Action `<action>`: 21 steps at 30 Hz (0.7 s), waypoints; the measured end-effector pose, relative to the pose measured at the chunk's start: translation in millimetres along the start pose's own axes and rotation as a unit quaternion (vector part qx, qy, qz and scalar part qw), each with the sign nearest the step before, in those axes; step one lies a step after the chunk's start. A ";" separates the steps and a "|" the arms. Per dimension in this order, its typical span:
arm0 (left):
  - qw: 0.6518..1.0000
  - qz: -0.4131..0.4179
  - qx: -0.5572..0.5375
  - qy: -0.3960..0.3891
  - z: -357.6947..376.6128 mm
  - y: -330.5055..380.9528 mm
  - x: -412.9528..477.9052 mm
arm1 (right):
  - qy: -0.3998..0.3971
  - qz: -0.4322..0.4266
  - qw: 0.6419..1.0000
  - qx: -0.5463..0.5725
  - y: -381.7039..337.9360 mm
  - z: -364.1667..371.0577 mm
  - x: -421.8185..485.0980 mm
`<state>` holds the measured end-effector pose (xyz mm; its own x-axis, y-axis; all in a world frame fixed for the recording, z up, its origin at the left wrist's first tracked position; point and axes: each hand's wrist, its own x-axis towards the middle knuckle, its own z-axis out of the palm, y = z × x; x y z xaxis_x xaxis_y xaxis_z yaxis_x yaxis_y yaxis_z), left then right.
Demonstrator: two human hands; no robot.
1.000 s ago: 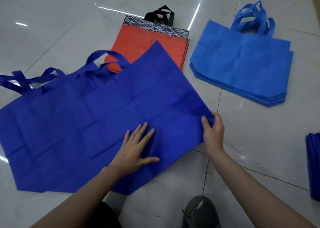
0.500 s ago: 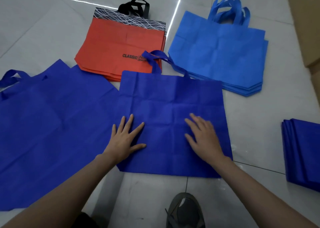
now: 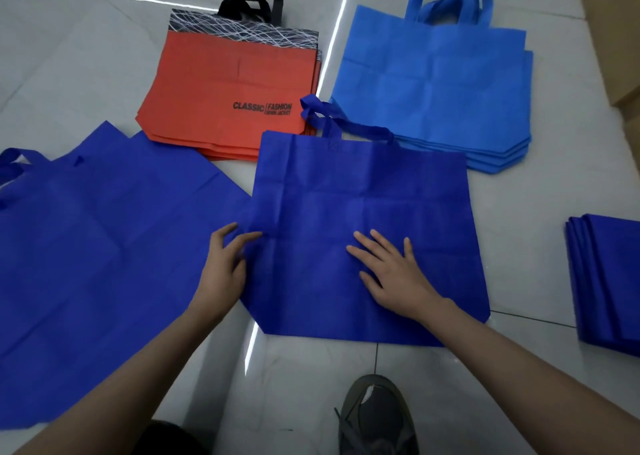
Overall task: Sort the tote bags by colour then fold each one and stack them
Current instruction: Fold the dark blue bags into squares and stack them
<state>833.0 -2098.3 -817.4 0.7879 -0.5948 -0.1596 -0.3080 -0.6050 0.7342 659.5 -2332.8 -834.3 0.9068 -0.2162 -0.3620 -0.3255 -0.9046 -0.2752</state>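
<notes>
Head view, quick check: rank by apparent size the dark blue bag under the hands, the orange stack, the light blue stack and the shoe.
1. dark blue bag, nearer the camera.
2. light blue stack.
3. orange stack; close to the light blue, ranking unsure.
4. shoe, partly cut off.

Colour-sorted tote bags (image 3: 360, 212) on floor

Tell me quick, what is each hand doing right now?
Left hand: pinching the dark blue bag's left edge.
Right hand: open, flat on that bag.

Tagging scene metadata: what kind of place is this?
Probably an indoor workroom or storeroom floor: glossy white tiles, orange tote stack and light blue tote stack laid on them, a shoe.
</notes>
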 end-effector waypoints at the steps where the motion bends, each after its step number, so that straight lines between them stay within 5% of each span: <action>1: 0.999 -0.002 -0.027 -0.018 -3.7 0.2 2.1 | 0.002 0.002 1.000 0.005 -0.7 -0.1 -0.4; 3: 0.995 0.025 -0.027 -0.089 -12.5 -0.7 5.0 | 0.002 0.003 1.000 0.014 -0.9 0.4 -1.1; 7: 0.947 0.133 0.147 -0.253 -28.2 -16.1 2.7 | -0.001 0.002 1.000 0.027 -0.8 -1.0 -1.0; 13: 0.909 0.276 0.281 -0.139 -17.3 -36.3 -8.7 | -0.017 0.009 0.997 0.072 0.0 -5.4 -2.0; 17: 0.986 0.107 0.090 -0.094 -4.9 -15.0 -5.1 | -0.005 0.040 0.960 0.277 -7.7 -33.5 -15.2; 21: 0.997 0.055 0.051 0.010 -5.0 4.0 9.1 | -0.030 0.050 0.937 0.344 2.9 -62.7 -51.9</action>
<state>841.6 -2103.5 -812.6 0.7566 -0.6504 -0.0675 -0.4449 -0.5877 0.6757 628.4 -2347.3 -760.5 0.8524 -0.2469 -0.4609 -0.5226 -0.4261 -0.7384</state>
